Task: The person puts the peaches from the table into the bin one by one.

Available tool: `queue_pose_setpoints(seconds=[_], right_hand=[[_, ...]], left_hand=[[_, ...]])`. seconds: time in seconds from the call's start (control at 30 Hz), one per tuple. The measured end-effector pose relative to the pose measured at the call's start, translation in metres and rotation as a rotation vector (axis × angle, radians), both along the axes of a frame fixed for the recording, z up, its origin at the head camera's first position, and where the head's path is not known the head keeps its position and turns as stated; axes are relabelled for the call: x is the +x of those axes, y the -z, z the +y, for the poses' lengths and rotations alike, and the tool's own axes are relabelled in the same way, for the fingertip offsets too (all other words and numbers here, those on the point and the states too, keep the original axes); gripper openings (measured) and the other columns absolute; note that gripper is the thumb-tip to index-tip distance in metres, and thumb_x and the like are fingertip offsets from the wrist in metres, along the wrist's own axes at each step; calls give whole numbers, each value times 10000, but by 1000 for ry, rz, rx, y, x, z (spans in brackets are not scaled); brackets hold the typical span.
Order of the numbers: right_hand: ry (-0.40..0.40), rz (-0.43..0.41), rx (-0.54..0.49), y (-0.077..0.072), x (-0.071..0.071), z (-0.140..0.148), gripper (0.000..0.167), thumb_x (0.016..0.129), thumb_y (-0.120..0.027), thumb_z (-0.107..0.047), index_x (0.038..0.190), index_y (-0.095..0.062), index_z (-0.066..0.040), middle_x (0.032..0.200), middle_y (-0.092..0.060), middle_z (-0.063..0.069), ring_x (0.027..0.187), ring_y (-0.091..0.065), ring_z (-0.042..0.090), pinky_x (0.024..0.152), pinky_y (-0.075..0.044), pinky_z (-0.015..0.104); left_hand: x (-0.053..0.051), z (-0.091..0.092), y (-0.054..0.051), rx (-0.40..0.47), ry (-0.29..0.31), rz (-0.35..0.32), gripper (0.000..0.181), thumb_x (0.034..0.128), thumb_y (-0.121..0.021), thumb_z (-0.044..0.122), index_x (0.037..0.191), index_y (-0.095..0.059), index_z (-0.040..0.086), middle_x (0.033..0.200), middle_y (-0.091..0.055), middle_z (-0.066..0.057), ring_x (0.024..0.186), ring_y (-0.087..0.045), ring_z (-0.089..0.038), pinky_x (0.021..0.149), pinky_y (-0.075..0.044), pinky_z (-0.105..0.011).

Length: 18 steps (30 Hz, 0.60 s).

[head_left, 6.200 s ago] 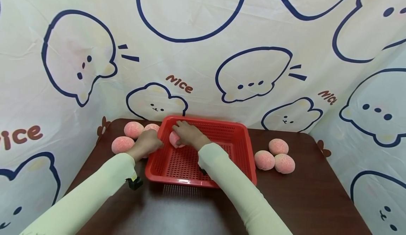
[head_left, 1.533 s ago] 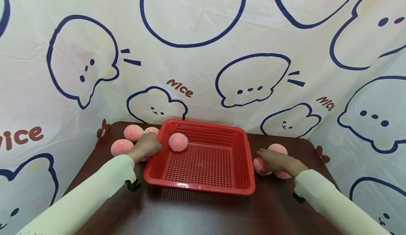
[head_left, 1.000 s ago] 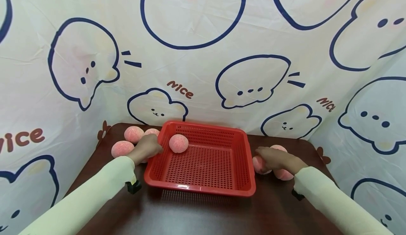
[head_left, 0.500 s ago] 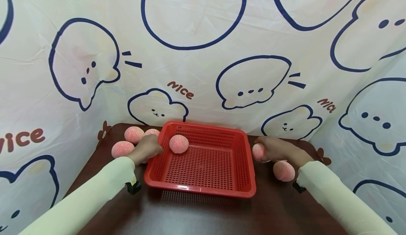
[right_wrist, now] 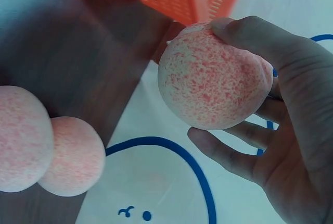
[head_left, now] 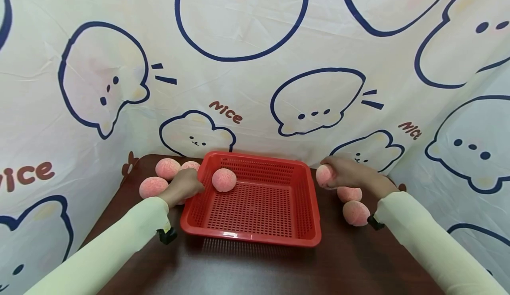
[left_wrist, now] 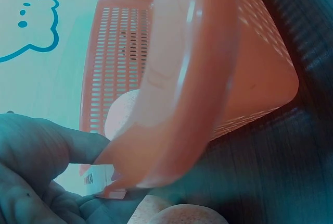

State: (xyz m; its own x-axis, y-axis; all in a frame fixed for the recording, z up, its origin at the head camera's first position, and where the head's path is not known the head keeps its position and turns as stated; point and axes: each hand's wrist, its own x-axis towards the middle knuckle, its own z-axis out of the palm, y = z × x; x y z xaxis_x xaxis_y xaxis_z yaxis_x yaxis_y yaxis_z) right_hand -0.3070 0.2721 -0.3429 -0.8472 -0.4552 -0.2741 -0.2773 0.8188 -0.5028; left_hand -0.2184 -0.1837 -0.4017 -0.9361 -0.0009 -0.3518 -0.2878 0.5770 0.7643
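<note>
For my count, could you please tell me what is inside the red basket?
One pink peach sits inside the red basket; the patch directly beneath it is hidden.

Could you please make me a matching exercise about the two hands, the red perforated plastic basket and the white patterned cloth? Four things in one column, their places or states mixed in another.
Things
1. Left hand
2. Right hand
3. Red plastic basket
4. White patterned cloth

Places or states
A. Has one round, speckled pink peach inside
B. Grips the basket's rim
C. Hangs behind the dark brown table
D. Holds another peach

Pairs: 1-B; 2-D; 3-A; 4-C
</note>
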Motion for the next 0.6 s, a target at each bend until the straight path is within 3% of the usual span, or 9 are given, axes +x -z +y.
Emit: queue_pose_setpoints(seconds=[0.07, 0.2, 0.27, 0.33, 0.4, 0.53, 0.6], right_hand=[[11, -1, 2, -4, 2, -3, 472, 756, -871, -486, 1135, -697, -267, 941, -732, 12, 861, -687, 237, 721, -571, 352], [112, -134, -71, -19, 12, -13, 517, 739, -841, -584, 1099, -702, -239, 922, -737, 87, 858, -708, 295, 704, -586, 398], [118, -172, -120, -25, 15, -18, 509, 749, -830, -591, 1076, -708, -220, 905, -732, 120, 838, -719, 320, 688, -597, 420], [60, -127, -141, -28, 14, -22, 467, 769, -822, -581, 1051, -722, -222, 861, -724, 119, 799, -720, 308, 667, -593, 411], [-34, -13, -122, -27, 9, -24, 403, 787, -817, -569, 1003, -730, -240, 786, -686, 92, 738, -701, 275, 625, -572, 388], [-106, 93, -87, -25, 0, -29, 324, 823, -784, -572, 1032, -718, -332, 838, -700, -3, 800, -694, 218, 679, -565, 391], [-118, 143, -47, -25, -4, -31, 348, 829, -774, -576, 1094, -692, -364, 944, -707, -65, 882, -682, 195, 746, -564, 379]], left_hand=[[0, 0, 0, -5, 0, 3, 340, 845, -604, -49, 1181, -587, -93, 1014, -721, -244, 821, -776, -333, 709, -653, -448], [0, 0, -1, -7, 0, 5, 336, 843, -606, -50, 1176, -594, -93, 1016, -722, -245, 822, -775, -331, 711, -653, -450], [0, 0, -1, -6, 1, 5, 337, 842, -607, -49, 1176, -596, -92, 1020, -723, -247, 825, -776, -333, 713, -653, -449], [0, 0, -1, -3, 1, 4, 341, 841, -607, -49, 1179, -592, -91, 1022, -722, -248, 828, -776, -336, 714, -653, -448], [0, 0, -2, -2, 2, 2, 342, 841, -608, -47, 1180, -590, -91, 1019, -721, -247, 828, -776, -337, 714, -654, -447], [-1, 0, -3, -7, -1, -4, 342, 842, -609, -46, 1181, -591, -92, 1017, -721, -248, 829, -776, -339, 715, -653, -447], [-1, 0, -2, -9, -1, -1, 342, 841, -607, -48, 1179, -592, -94, 1016, -721, -247, 830, -775, -339, 716, -653, -448]])
